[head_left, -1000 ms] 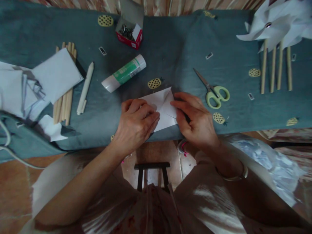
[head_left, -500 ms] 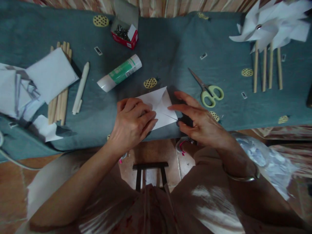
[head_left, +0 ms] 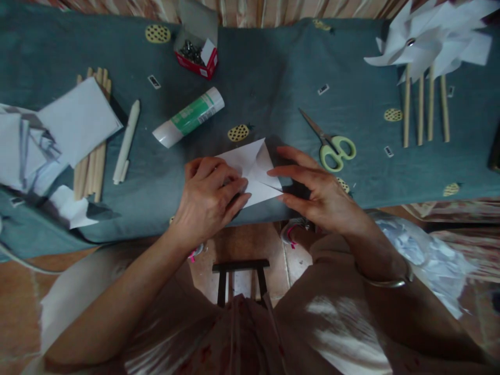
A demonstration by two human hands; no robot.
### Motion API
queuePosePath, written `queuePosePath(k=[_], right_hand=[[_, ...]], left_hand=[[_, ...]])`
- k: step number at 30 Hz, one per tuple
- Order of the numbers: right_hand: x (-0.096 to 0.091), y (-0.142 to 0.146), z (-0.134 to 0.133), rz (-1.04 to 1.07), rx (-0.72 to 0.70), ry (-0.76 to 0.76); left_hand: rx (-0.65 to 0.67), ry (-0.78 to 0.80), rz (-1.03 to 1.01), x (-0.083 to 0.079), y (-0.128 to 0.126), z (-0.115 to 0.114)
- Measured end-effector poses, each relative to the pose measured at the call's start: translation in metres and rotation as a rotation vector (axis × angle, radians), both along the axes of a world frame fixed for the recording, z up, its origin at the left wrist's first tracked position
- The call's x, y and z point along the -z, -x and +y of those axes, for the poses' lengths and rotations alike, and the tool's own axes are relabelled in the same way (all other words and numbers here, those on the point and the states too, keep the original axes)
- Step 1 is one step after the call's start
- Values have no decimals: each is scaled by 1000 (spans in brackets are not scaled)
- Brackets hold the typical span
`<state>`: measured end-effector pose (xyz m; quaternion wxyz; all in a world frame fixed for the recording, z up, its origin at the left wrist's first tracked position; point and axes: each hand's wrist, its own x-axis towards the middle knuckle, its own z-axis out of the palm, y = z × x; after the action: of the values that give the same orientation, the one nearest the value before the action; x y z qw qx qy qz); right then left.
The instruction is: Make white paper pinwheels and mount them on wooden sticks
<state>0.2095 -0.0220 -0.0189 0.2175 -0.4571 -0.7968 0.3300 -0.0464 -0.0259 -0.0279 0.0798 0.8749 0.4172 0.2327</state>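
Folded paper (head_left: 255, 161) pinned to cloth (head_left: 273, 78).
Left hand (head_left: 211, 195), fingers bent, presses it flat against slipping; right hand (head_left: 316, 192), fingers extended, steadies the flap edge.

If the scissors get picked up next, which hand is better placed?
Right, most likely. The right hand lies just beside the green-handled scissors, with only its fingertips on the white paper. The left hand presses the paper down on the side away from them.

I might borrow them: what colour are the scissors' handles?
Pale green; the scissors show best in the head view.
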Motion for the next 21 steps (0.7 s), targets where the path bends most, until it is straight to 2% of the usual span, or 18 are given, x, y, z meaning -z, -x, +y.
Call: queuePosePath(k=[9, 15, 21], right_hand=[[-4, 11, 3, 133, 34, 74], [-6, 16, 5, 193, 8, 146], [-5, 21, 8, 190, -3, 151]], left_hand=[[28, -62, -18, 1, 1, 0], [-2, 28, 43, -2, 1, -2], [-2, -48, 23, 1, 0, -2]])
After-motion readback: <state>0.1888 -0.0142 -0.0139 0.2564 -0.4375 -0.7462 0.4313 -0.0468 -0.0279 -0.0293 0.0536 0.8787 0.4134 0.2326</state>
